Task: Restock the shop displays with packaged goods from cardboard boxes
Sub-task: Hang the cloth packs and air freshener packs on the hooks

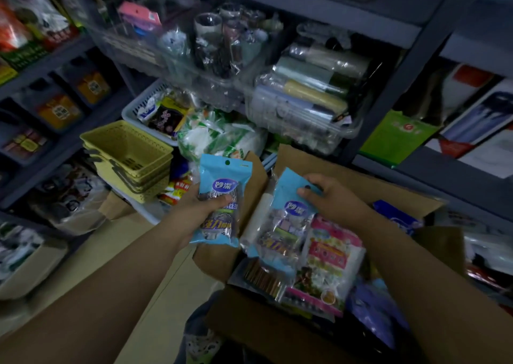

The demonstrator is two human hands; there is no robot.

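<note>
My left hand grips a light blue packet of steel scourers, held upright just left of the open cardboard box. My right hand pinches the top of a second blue scourer packet, which hangs over the box's contents. Inside the box lie a pink packet, a brown bundle and a dark blue bag.
Stacked yellow baskets and a white basket of packets stand to the left on the floor. Clear bins of wrapped goods fill the grey shelf ahead. More shelves with boxed goods flank both sides. A beige tub sits at lower left.
</note>
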